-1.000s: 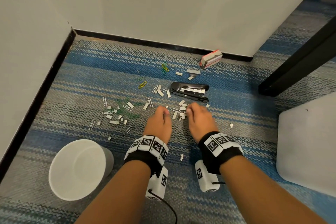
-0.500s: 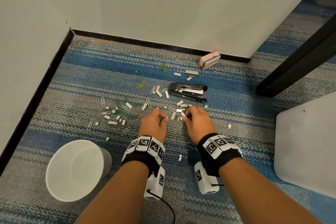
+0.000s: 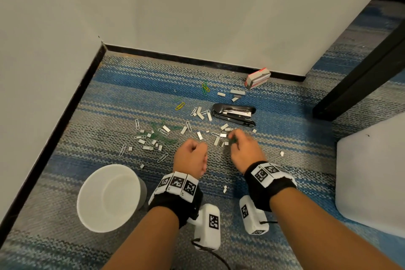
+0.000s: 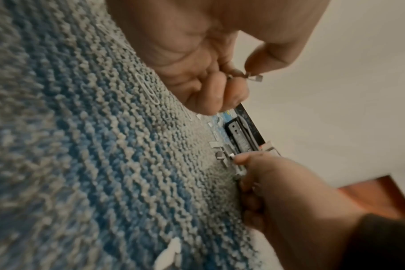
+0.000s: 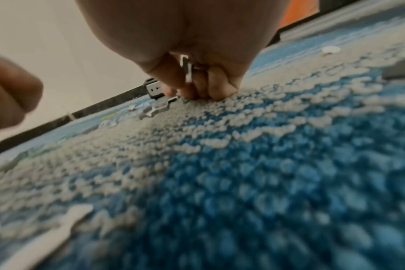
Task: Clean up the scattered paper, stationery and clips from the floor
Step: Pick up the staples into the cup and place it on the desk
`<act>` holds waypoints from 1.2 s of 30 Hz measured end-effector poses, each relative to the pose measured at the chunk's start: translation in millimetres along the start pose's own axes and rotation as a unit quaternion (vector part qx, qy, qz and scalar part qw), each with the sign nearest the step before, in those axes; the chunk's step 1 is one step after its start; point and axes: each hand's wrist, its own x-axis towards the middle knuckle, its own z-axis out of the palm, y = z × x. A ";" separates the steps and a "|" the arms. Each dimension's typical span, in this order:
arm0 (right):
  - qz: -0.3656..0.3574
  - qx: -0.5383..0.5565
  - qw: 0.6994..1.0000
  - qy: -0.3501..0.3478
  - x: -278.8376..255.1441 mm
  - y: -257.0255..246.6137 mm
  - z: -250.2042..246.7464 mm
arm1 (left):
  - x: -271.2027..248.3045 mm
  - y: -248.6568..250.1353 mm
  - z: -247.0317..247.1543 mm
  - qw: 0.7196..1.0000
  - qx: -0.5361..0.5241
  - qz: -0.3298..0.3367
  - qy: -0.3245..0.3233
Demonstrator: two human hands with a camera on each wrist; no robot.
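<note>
Head view, carpeted floor (image 3: 92, 245) in a wall corner, blue and grey stripes.

Far left, near side: white bucket (image 3: 109, 198), upright, mouth open to the camera. Beyond it, a scatter of paper clips (image 3: 157, 133), silver and green, mixed with short staple strips.

Left hand (image 3: 191, 159): raised just off the carpet, fingers curled into a closed fist. Left wrist view shows thumb and curled fingers pinching a staple strip (image 4: 254, 77), with metal bits tucked inside the fist. Grip: clamped on the staple strip.

Between the hands: a small pile of staple pieces (image 3: 221, 138) on the carpet. A white scrap (image 3: 225, 189) lies nearer the wrists.

Right hand (image 3: 245, 149): fingertips down on the carpet at the pile's right edge, fingers curled. Right wrist view shows a staple piece (image 5: 187, 69) held against the palm by the curled fingers. Grip: clamped on it.

Beyond the pile: black stapler (image 3: 234, 114), lying open. Further back right, a red and white staple box (image 3: 257, 78) tilted against the skirting.
</note>
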 end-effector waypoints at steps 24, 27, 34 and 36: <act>-0.158 0.137 0.927 -0.310 -37.4 -171.2 20.9 | -63.4 26.0 -154.7 0.924 0.360 0.065 0.112; -0.202 0.108 0.925 -0.302 -49.4 -188.7 36.4 | -67.6 14.0 -165.6 0.921 0.375 0.054 0.093; -0.185 0.176 0.890 -0.378 -61.1 -204.2 43.7 | -70.2 -0.6 -180.3 0.939 0.332 0.024 0.092; -0.179 0.191 0.890 -0.372 -62.8 -201.7 43.9 | -71.7 -0.3 -180.4 0.937 0.327 0.032 0.121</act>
